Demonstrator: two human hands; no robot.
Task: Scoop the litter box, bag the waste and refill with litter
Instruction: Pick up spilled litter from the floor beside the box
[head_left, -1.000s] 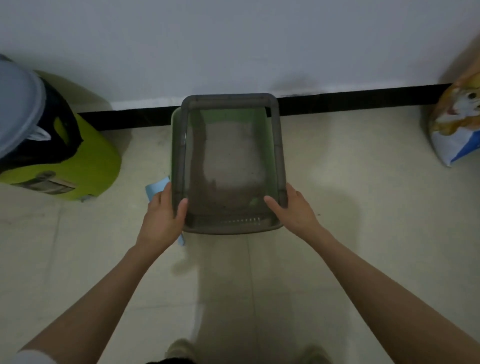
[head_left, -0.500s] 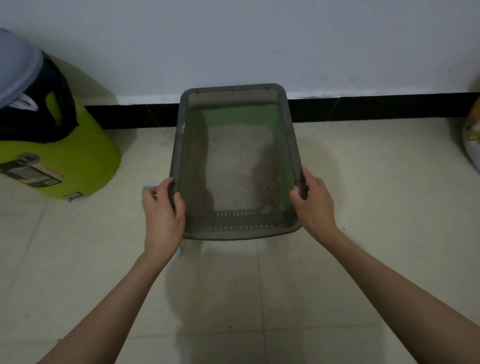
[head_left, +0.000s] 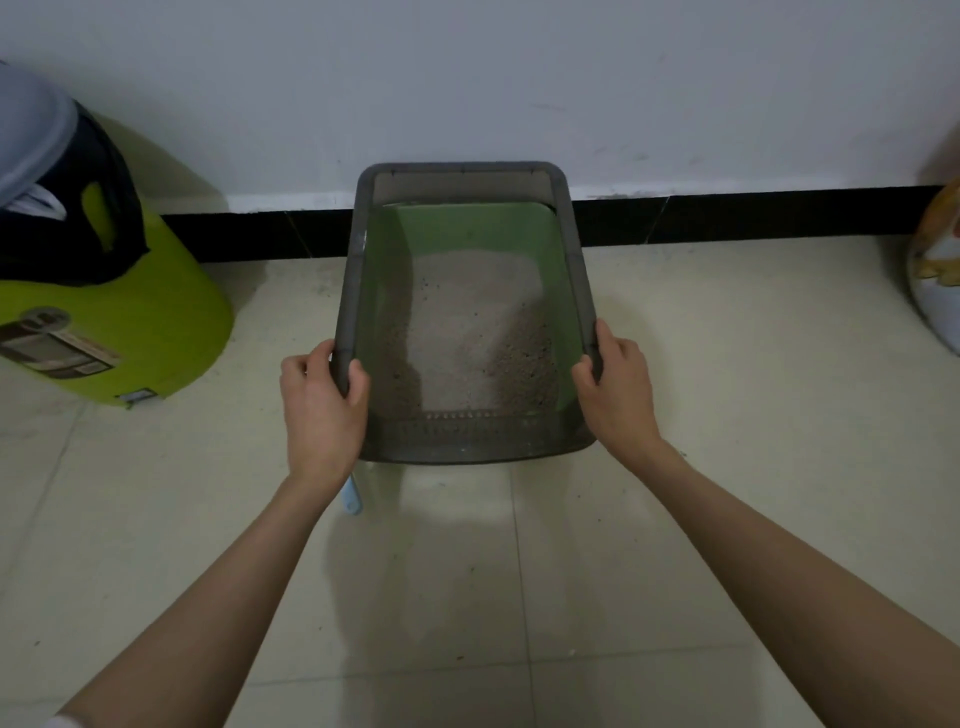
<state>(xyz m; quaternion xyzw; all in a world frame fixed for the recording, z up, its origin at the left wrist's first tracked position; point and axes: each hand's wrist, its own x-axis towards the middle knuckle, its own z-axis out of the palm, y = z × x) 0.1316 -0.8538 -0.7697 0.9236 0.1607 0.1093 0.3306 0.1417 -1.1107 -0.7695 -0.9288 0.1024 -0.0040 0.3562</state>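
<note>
Dim, even light. Pale grey-white wall (head_left: 467, 78) ahead; black skirting strip (head_left: 727, 218) runs along its foot. Cream floor tiles (head_left: 727, 493) below the skirting, glossy, thin grout lines, a few dark specks. Faint scuffs on the wall just above the skirting.

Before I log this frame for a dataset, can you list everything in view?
Grey-rimmed green plastic litter box: one, centre floor, against the wall, held on both sides.
Pale sandy litter: one layer, inside the box.
Lime-green bin with black liner: one, far left.
Light blue plastic handle: one, on the floor beneath the left wrist.
Printed white and orange bag: one, right edge, partly cut off.
Left hand: grips the left rim.
Right hand: grips the right rim.
</note>
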